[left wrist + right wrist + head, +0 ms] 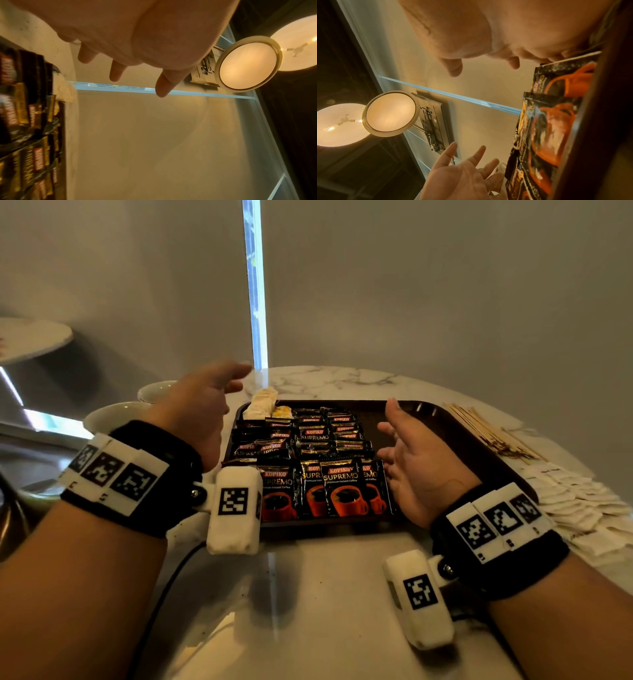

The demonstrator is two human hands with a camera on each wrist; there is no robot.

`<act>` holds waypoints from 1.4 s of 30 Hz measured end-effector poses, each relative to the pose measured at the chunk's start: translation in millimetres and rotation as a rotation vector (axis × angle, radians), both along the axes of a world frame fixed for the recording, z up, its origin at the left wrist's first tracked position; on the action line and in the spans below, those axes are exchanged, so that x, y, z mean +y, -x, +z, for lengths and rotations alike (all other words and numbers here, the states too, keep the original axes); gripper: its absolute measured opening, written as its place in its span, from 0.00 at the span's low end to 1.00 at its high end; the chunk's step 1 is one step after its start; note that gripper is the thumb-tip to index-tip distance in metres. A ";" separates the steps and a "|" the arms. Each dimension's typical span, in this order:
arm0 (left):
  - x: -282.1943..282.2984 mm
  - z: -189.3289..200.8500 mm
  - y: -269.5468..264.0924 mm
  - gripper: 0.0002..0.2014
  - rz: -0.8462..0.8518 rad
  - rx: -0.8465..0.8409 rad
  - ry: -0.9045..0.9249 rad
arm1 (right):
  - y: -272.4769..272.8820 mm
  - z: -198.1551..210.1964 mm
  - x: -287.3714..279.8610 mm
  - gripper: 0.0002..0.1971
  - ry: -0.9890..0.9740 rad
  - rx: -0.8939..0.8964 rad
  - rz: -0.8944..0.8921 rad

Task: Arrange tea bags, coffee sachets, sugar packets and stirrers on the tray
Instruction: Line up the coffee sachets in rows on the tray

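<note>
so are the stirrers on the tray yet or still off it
Off. The stirrers lie on the table, right of the tray.

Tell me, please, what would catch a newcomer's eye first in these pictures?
Rows of black coffee sachets fill the left half of the dark tray. The left hand and right hand hover open on either side of them, holding nothing. White packets and wooden stirrers lie on the table, right of the tray.

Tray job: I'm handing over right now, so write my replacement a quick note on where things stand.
Left hand: open, empty, raised left of the tray.
Right hand: open, empty, over the tray's bare right side.
Done: coffee sachets fill the tray's left and middle; pale packets sit at its far-left corner.
Left: stirrers and white packets lie on the table, right of the tray.
</note>
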State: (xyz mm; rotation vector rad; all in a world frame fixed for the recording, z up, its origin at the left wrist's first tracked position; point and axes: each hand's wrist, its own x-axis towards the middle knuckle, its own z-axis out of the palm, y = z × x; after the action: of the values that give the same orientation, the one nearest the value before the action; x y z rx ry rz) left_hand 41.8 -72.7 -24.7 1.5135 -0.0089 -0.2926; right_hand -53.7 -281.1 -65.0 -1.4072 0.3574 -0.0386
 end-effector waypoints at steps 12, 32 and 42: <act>-4.2 -6.2 8.8 0.17 -0.130 0.105 0.079 | -1.1 2.9 3.5 0.32 -0.040 0.008 -0.013; 2.8 5.5 13.4 0.14 -0.063 0.057 0.087 | -80.2 25.9 -51.3 0.48 0.151 0.313 -0.084; 0.6 -0.6 -1.5 0.23 0.011 0.069 0.283 | -114.8 29.3 -39.2 0.50 0.132 0.408 0.061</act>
State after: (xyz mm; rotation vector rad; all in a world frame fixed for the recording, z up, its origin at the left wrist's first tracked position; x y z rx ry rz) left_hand 43.3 -72.1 -25.3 1.2218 0.0123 -0.3201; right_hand 61.0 -320.3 -35.7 -1.5547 0.6578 0.2828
